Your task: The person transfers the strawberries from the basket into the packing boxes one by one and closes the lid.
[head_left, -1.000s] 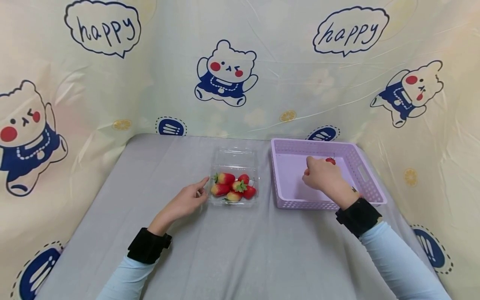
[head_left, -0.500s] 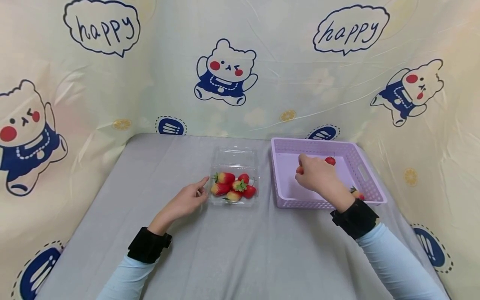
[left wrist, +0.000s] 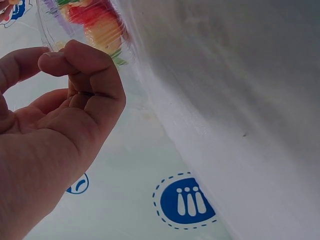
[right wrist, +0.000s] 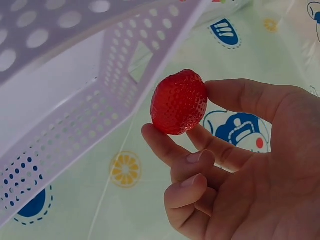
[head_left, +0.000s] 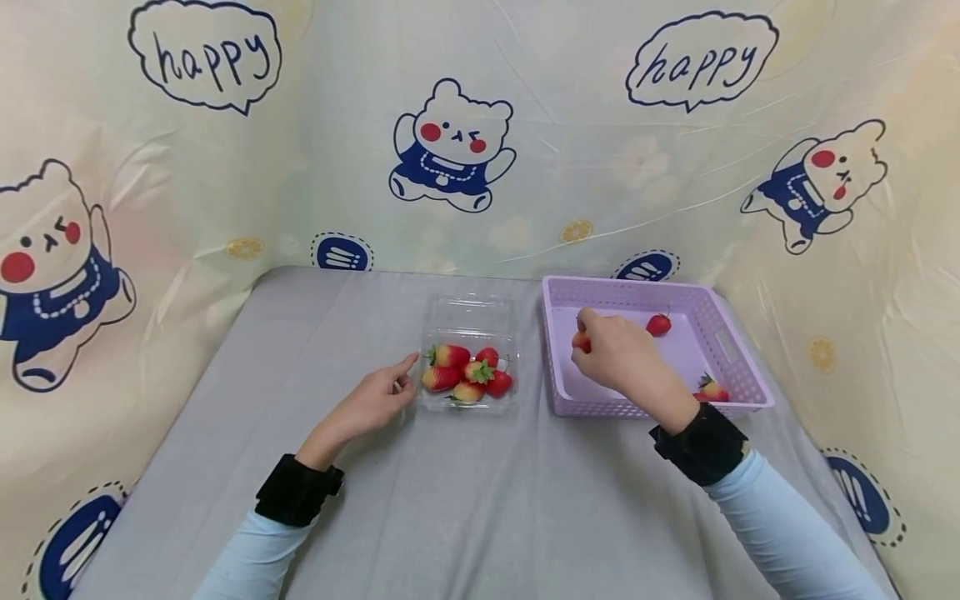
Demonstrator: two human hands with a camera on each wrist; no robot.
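Observation:
My right hand (head_left: 618, 354) holds a red strawberry (right wrist: 179, 102) between thumb and fingertips, over the left part of the lilac basket (head_left: 660, 411). The strawberry's rounded red side shows in the right wrist view. At the left side of a clear plastic clamshell box (head_left: 471, 312), my left hand (head_left: 378, 396) pinches the edge with thumb and a bent finger, as the left wrist view shows. Several red and pale-yellow strawberries (head_left: 452, 357) with green leaves lie in the box, its lid folded back. One red strawberry (head_left: 658, 324) lies farther back in the basket.
Near the basket's front right corner lies a part-yellow strawberry (head_left: 712, 389), with another bit of red showing beside my wrist. A grey cloth (head_left: 480, 500) covers the table. Behind and at both sides hangs a printed curtain (head_left: 570, 167) with bears.
My right hand has moved left inside the basket with the strawberry, uncovering more of the strawberries on the right. My left hand and the box have stayed put.

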